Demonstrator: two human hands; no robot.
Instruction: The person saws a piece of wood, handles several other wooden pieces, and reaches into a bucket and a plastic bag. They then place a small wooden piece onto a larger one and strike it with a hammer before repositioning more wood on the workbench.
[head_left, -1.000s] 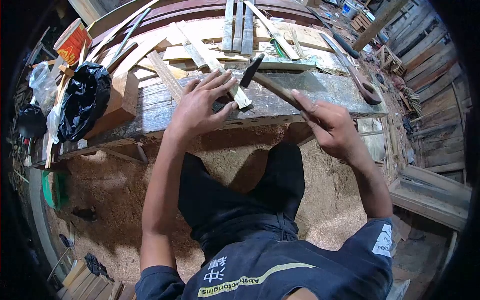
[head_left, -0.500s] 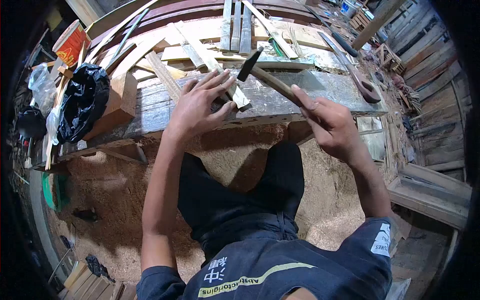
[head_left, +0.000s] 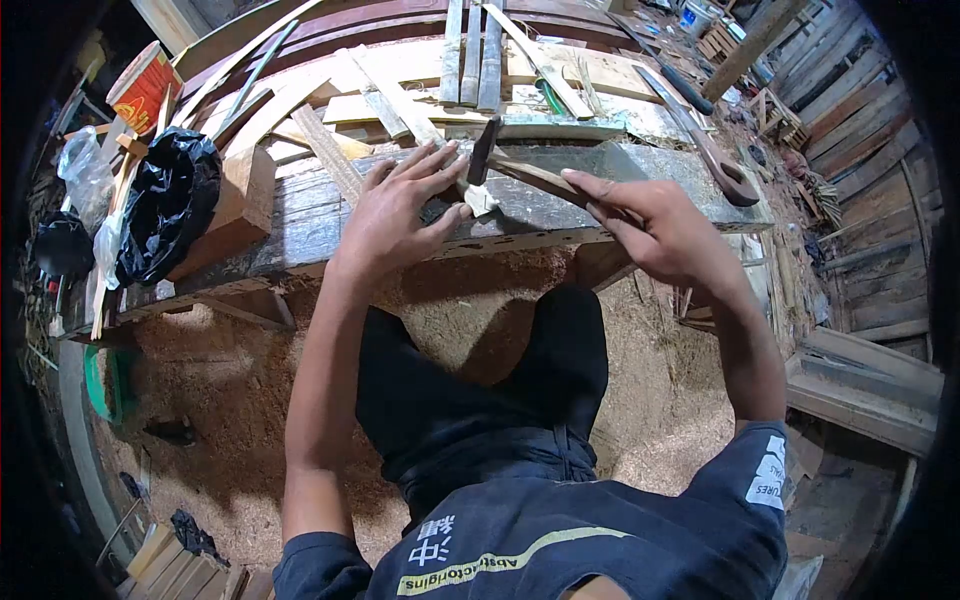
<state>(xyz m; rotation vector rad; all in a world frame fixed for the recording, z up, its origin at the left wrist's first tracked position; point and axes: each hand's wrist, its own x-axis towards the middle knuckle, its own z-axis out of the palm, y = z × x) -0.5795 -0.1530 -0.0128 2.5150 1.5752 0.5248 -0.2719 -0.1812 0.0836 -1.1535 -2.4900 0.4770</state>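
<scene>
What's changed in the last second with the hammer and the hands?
The hammer has swung left and down, its head now at the near end of the wooden strip; the right hand tilted with it. Nothing was grabbed or released. The left hand still presses the strip; the saw hasn't moved.

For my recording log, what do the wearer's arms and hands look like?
The left hand and right hand are gloveless, forearms uncovered. The sleeves are short and dark; the right one bears a white patch with dark lettering.
</scene>
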